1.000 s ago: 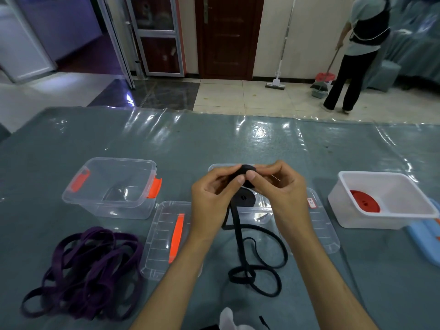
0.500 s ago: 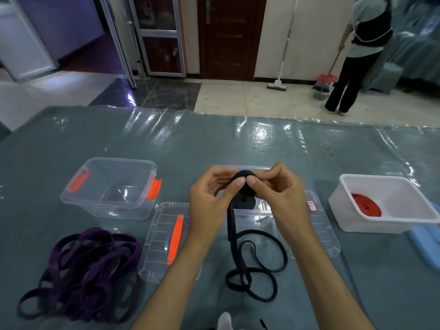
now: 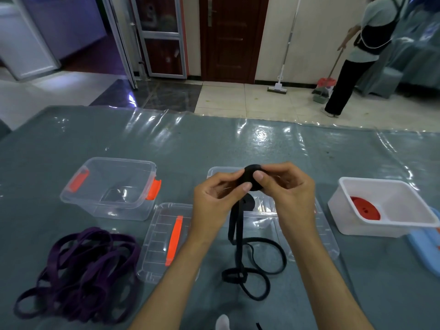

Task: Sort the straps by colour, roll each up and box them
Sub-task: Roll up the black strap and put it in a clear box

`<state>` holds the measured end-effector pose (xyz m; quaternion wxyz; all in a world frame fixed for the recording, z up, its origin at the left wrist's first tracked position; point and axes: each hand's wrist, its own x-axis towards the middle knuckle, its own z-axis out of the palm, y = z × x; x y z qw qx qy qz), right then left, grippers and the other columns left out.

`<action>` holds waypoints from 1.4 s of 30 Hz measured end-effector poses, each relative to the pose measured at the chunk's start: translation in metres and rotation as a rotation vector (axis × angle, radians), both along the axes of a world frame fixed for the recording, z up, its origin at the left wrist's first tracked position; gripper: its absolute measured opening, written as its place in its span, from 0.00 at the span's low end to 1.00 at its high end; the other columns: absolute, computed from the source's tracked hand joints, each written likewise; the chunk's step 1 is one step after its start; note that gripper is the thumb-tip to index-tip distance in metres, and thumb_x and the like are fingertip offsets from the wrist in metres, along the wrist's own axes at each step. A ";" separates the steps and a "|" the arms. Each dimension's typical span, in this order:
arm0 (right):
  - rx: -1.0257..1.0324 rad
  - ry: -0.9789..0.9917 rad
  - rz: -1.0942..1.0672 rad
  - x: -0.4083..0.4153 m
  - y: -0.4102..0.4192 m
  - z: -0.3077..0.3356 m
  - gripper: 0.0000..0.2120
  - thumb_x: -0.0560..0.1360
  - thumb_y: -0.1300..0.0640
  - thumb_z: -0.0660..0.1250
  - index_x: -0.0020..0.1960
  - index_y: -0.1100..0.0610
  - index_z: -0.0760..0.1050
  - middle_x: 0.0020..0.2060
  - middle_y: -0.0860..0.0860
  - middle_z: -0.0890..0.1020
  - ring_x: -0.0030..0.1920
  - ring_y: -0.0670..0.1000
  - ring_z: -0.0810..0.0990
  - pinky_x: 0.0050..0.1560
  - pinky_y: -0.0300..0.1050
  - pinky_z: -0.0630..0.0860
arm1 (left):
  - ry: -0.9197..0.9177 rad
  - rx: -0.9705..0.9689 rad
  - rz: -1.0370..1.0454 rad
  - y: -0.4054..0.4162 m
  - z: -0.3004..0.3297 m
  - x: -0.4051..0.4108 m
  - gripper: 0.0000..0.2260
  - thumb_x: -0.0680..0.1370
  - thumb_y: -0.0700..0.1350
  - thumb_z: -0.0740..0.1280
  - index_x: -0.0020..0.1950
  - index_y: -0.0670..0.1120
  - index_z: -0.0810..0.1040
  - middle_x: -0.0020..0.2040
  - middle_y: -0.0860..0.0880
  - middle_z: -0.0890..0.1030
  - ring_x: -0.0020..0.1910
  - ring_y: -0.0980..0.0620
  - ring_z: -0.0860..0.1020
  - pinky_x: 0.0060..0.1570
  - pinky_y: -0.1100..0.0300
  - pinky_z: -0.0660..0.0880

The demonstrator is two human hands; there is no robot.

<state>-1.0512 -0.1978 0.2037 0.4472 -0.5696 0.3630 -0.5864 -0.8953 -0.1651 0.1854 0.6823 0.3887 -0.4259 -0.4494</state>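
Both hands hold a small black roll (image 3: pixel 250 176) of strap above the middle clear box (image 3: pixel 262 210). My left hand (image 3: pixel 214 206) pinches it from the left and my right hand (image 3: pixel 289 196) pinches it from the right. The black strap's loose tail (image 3: pixel 240 246) hangs down from the roll and lies in loops on the table. Another black roll (image 3: pixel 248 203) sits in the middle box under my hands. A tangled heap of purple straps (image 3: pixel 78 270) lies at the near left. An empty clear box with orange clips (image 3: pixel 112 186) stands at the left.
A clear lid with an orange handle (image 3: pixel 166 239) lies between the purple heap and my left arm. A white tub (image 3: pixel 385 208) holding a red roll (image 3: pixel 364 208) stands at the right, with a blue lid (image 3: pixel 426 248) beside it. A person sweeps the floor beyond the table.
The black roll has grown slightly as my hands keep turning it. The loose tail on the table has shortened and drawn in.
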 end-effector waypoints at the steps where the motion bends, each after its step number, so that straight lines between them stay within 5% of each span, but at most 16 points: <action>1: 0.017 -0.029 0.006 0.002 0.002 0.000 0.05 0.75 0.60 0.79 0.48 0.56 0.83 0.46 0.56 0.88 0.49 0.58 0.89 0.50 0.53 0.86 | 0.009 0.000 -0.019 -0.001 0.002 0.002 0.11 0.74 0.31 0.77 0.55 0.40 0.86 0.54 0.43 0.88 0.56 0.45 0.87 0.56 0.59 0.82; 5: 0.091 -0.016 0.095 -0.003 0.000 0.001 0.10 0.74 0.60 0.79 0.44 0.59 0.78 0.45 0.58 0.88 0.48 0.60 0.89 0.49 0.54 0.86 | 0.023 -0.008 0.032 -0.007 0.008 0.011 0.10 0.72 0.34 0.80 0.51 0.41 0.86 0.49 0.42 0.89 0.50 0.45 0.88 0.52 0.60 0.83; 9: 0.051 -0.038 0.071 -0.003 -0.001 0.008 0.09 0.75 0.60 0.78 0.54 0.54 0.86 0.48 0.57 0.89 0.49 0.59 0.89 0.50 0.53 0.86 | 0.003 -0.019 0.026 -0.004 0.005 0.007 0.11 0.73 0.37 0.79 0.55 0.46 0.88 0.54 0.43 0.88 0.55 0.45 0.87 0.57 0.58 0.82; 14: 0.080 0.020 0.131 -0.001 -0.003 0.006 0.09 0.74 0.64 0.79 0.45 0.63 0.78 0.44 0.59 0.88 0.47 0.59 0.89 0.47 0.53 0.86 | -0.013 -0.046 0.026 -0.006 0.004 0.018 0.11 0.73 0.37 0.80 0.52 0.50 0.89 0.51 0.45 0.89 0.53 0.46 0.88 0.54 0.61 0.82; 18: 0.039 0.014 0.088 0.005 0.000 0.007 0.08 0.75 0.65 0.77 0.53 0.56 0.85 0.45 0.55 0.89 0.48 0.56 0.89 0.46 0.44 0.85 | 0.018 -0.025 0.020 -0.004 0.002 0.014 0.09 0.73 0.40 0.79 0.51 0.51 0.90 0.53 0.45 0.89 0.55 0.48 0.87 0.55 0.62 0.81; 23: 0.087 0.046 0.141 0.000 -0.001 0.005 0.09 0.73 0.62 0.79 0.48 0.63 0.80 0.45 0.62 0.88 0.47 0.64 0.88 0.51 0.65 0.85 | 0.002 -0.010 0.043 0.001 0.000 0.016 0.08 0.73 0.37 0.79 0.49 0.47 0.89 0.49 0.44 0.89 0.51 0.46 0.88 0.52 0.62 0.82; 27: 0.038 0.027 0.085 0.002 0.000 0.008 0.07 0.76 0.61 0.77 0.53 0.54 0.85 0.47 0.54 0.89 0.50 0.56 0.89 0.51 0.53 0.86 | -0.015 -0.016 0.017 0.001 0.000 0.008 0.12 0.75 0.34 0.77 0.57 0.44 0.87 0.55 0.43 0.88 0.57 0.46 0.87 0.57 0.60 0.81; 32: 0.089 0.106 0.148 -0.008 -0.009 0.010 0.11 0.73 0.57 0.81 0.44 0.57 0.79 0.43 0.60 0.87 0.46 0.62 0.88 0.48 0.60 0.86 | -0.003 0.012 0.128 0.001 -0.004 0.007 0.11 0.71 0.38 0.81 0.49 0.52 0.88 0.48 0.47 0.89 0.50 0.48 0.88 0.51 0.63 0.82; 36: 0.068 0.023 0.092 -0.010 -0.009 0.009 0.10 0.74 0.57 0.79 0.54 0.54 0.85 0.45 0.56 0.88 0.48 0.57 0.89 0.45 0.48 0.86 | -0.027 -0.021 0.010 -0.002 -0.004 0.006 0.09 0.75 0.35 0.77 0.54 0.44 0.88 0.53 0.45 0.89 0.55 0.46 0.87 0.55 0.60 0.82; 42: 0.130 0.104 0.166 -0.018 -0.012 0.003 0.13 0.73 0.58 0.81 0.46 0.59 0.77 0.44 0.59 0.88 0.44 0.61 0.89 0.41 0.50 0.86 | -0.055 0.007 0.018 -0.008 -0.006 0.009 0.09 0.74 0.38 0.79 0.52 0.47 0.89 0.51 0.45 0.89 0.53 0.46 0.88 0.54 0.60 0.82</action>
